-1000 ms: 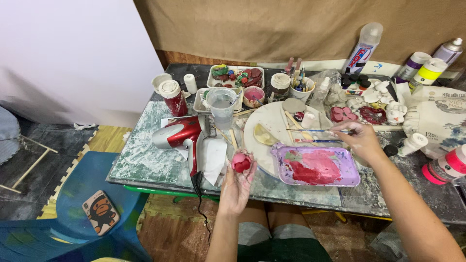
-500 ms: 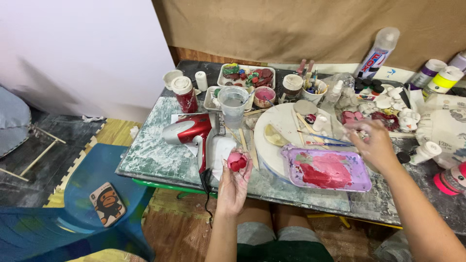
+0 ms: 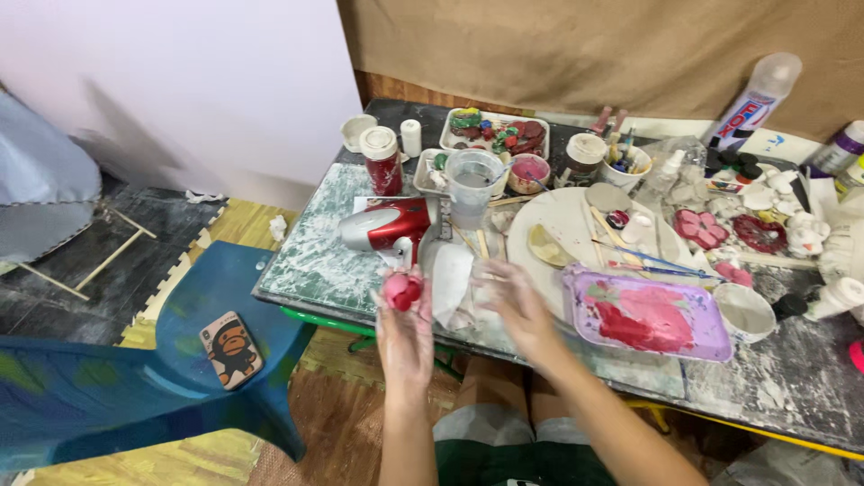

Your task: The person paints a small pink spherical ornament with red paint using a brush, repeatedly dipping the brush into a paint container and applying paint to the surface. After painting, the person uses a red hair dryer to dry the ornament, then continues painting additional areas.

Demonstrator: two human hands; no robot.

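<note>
Head camera view over a paint-spattered, marble-patterned worktable (image 3: 315, 261): the person's left hand (image 3: 405, 333) is raised at the near edge, its fingers closed around a small, lumpy pink-and-red painted figure (image 3: 402, 290) that is held upright just in front of a red-and-silver hair dryer (image 3: 389, 225) lying on its side. The right hand (image 3: 511, 301) hovers just to the right with its fingers spread and loose, gripping nothing, over a crumpled white cloth (image 3: 454, 286) on the table. Further right lies a lilac rectangular plastic tray (image 3: 650, 315) smeared with red and pink paint, and behind it a round white palette plate (image 3: 576, 243) with thin brushes laid across it. A clear plastic cup of cloudy water (image 3: 472, 184) stands behind the hair dryer, with a red cylindrical can with a white cap (image 3: 382, 162) to its left. At the far side sits a white tray of small painted figures (image 3: 493, 135), and a tall white spray bottle (image 3: 754, 101) leans at the far right. On a blue plastic chair (image 3: 180, 360) at near left rests a phone in a cartoon-monkey case (image 3: 230, 347).
</note>
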